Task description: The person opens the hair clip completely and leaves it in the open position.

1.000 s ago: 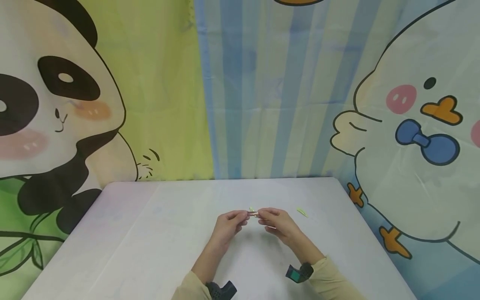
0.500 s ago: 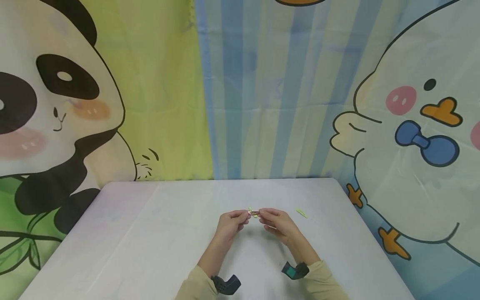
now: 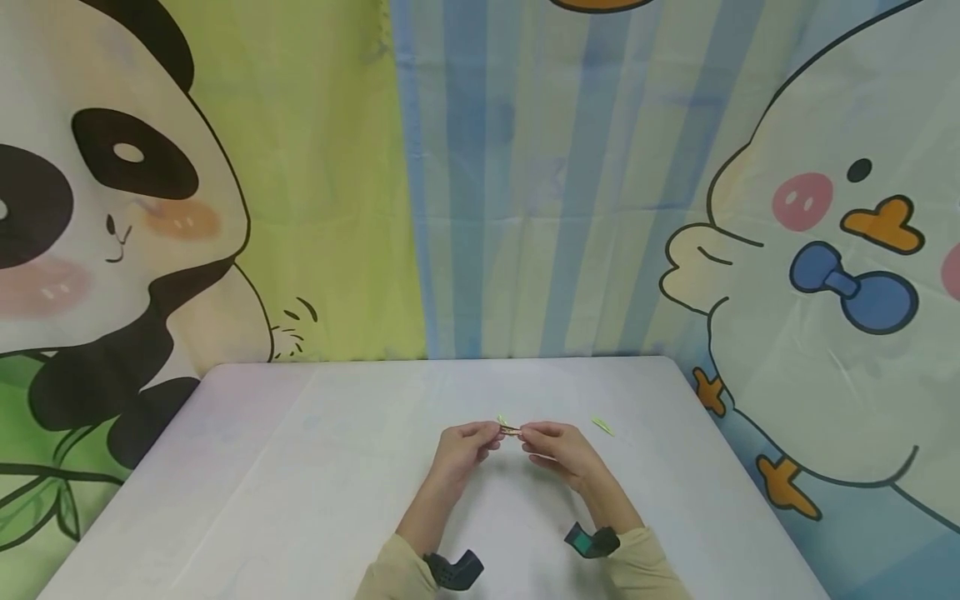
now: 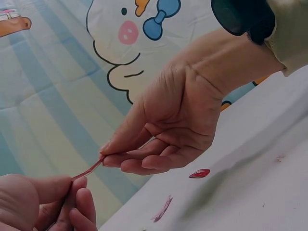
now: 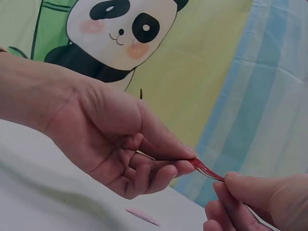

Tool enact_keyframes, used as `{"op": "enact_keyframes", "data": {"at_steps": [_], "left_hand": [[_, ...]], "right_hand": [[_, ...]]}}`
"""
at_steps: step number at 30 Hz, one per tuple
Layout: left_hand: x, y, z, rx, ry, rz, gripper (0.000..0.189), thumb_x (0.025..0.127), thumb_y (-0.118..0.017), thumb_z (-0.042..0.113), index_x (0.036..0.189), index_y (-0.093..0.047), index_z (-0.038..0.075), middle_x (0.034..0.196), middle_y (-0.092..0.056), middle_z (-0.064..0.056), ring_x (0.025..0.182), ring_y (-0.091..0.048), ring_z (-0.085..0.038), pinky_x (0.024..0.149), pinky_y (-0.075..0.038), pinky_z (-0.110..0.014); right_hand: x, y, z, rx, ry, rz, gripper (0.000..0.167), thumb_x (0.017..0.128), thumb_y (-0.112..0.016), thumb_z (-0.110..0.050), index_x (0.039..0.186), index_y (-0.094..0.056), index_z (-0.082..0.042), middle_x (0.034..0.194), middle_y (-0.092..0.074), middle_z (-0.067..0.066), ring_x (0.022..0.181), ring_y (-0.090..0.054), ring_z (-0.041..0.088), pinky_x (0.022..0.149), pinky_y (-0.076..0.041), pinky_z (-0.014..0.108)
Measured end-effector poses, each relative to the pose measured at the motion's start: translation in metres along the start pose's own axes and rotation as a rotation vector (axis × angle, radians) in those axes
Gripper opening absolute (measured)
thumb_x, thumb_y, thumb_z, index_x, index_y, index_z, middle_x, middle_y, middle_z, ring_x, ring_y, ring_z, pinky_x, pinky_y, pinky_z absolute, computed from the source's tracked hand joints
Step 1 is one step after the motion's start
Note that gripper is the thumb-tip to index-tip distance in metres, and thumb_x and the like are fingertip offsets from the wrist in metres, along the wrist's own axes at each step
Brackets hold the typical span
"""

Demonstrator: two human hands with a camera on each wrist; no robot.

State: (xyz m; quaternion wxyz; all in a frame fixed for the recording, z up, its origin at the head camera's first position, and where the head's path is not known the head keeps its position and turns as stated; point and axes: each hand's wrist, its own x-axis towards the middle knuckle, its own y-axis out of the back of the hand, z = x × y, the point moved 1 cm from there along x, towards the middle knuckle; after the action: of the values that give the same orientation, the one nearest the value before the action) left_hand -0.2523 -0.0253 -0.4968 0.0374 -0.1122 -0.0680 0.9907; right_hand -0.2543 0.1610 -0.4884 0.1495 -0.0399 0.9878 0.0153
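In the head view, my left hand (image 3: 459,452) and right hand (image 3: 561,452) face each other over the white table, a slim hair clip (image 3: 511,431) stretching between their fingertips. My left thumb and forefinger pinch one end; those of my right hand pinch the other. Seen from the right wrist, the clip (image 5: 207,169) looks red and bowed, with narrow slits along its middle. Its ends are hidden under the fingertips. The other fingers of my right hand (image 4: 166,120) curl loosely in the left wrist view.
Small yellow-green slim pieces lie on the white table (image 3: 322,483): one piece (image 3: 603,426) right of my hands, another piece (image 3: 502,419) just beyond the clip. Both wrists wear a dark camera mount (image 3: 453,571). A printed cloth (image 3: 510,183) hangs behind the table.
Both hands keep pinching the clip and have shifted slightly right. Over the last half second the clip has tipped a little, its right end sitting lower than before.
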Motion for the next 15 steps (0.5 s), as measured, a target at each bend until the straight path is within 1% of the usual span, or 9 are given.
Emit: {"op": "enact_keyframes", "data": {"at_steps": [3, 5, 10, 11, 15], "left_hand": [[0.000, 0.000, -0.002, 0.010, 0.000, 0.006, 0.030, 0.086, -0.070, 0.026, 0.104, -0.070, 0.003, 0.088, -0.073, -0.001, 0.078, -0.065, -0.009, 0.074, -0.049, -0.025], [0.000, -0.001, -0.004, 0.009, 0.006, 0.023, 0.027, 0.085, -0.070, 0.023, 0.102, -0.070, 0.003, 0.086, -0.073, -0.001, 0.076, -0.065, -0.009, 0.073, -0.049, -0.025], [-0.001, -0.005, -0.008, 0.022, 0.012, 0.086, 0.020, 0.085, -0.070, 0.018, 0.097, -0.071, 0.003, 0.080, -0.073, 0.000, 0.073, -0.065, -0.010, 0.068, -0.048, -0.024], [-0.001, -0.006, -0.009, 0.029, 0.005, 0.098, 0.019, 0.085, -0.070, 0.017, 0.097, -0.071, 0.003, 0.080, -0.072, -0.001, 0.072, -0.065, -0.010, 0.067, -0.048, -0.024], [-0.003, -0.009, -0.011, 0.040, 0.002, 0.149, 0.014, 0.086, -0.067, 0.013, 0.094, -0.071, 0.003, 0.078, -0.072, -0.001, 0.071, -0.064, -0.010, 0.067, -0.047, -0.026]], "right_hand": [[0.000, 0.000, 0.002, 0.011, -0.006, 0.004, 0.047, 0.079, -0.076, -0.031, 0.114, -0.065, -0.001, 0.100, -0.070, 0.009, 0.087, -0.067, 0.015, 0.077, -0.056, 0.030], [0.000, -0.001, 0.002, 0.020, -0.011, 0.005, 0.048, 0.079, -0.076, -0.031, 0.115, -0.065, -0.001, 0.101, -0.070, 0.009, 0.087, -0.067, 0.015, 0.077, -0.056, 0.030], [0.000, -0.003, 0.006, 0.048, -0.032, 0.009, 0.051, 0.080, -0.075, -0.030, 0.118, -0.063, 0.002, 0.103, -0.071, 0.011, 0.086, -0.068, 0.015, 0.076, -0.056, 0.029], [0.001, -0.004, 0.008, 0.053, -0.036, 0.010, 0.052, 0.081, -0.075, -0.030, 0.119, -0.062, 0.002, 0.104, -0.071, 0.011, 0.085, -0.068, 0.014, 0.075, -0.056, 0.028], [0.001, -0.007, 0.013, 0.092, -0.032, 0.009, 0.053, 0.081, -0.075, -0.028, 0.120, -0.061, 0.004, 0.104, -0.071, 0.012, 0.082, -0.068, 0.012, 0.073, -0.056, 0.025]]}}
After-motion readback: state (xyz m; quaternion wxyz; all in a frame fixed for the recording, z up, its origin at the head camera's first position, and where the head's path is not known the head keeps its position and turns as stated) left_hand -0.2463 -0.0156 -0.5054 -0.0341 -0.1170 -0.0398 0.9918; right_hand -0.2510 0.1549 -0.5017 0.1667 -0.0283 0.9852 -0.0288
